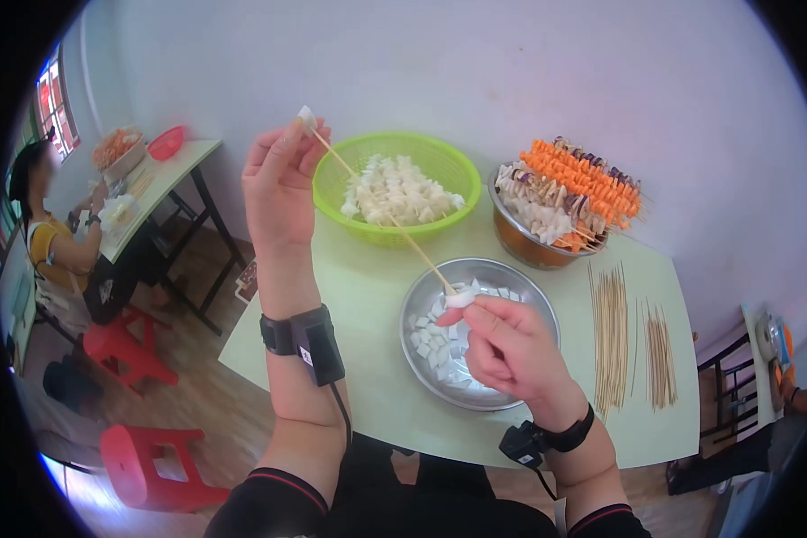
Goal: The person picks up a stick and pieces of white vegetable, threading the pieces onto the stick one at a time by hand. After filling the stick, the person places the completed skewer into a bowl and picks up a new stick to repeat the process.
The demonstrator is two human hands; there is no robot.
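A thin wooden skewer (419, 252) slants between my two hands, passing in front of the green basket. My left hand (282, 175) is raised at the basket's left side, thumb and fingers pinching a white piece (308, 119) at the skewer's upper end. Over the metal bowl (407, 366), my right hand (511, 345) pinches another white piece (460, 299) at the lower end. Loose white cubes (431, 344) lie in that bowl. The green basket (386, 235) holds a pile of threaded white pieces (403, 190).
A bowl (533, 247) at the back right holds orange, white and purple skewers. Bare sticks (611, 336) lie in two groups on the table's right. Red stools (130, 466) stand at the left. A person (58, 238) sits at another table; another person's arm shows far right.
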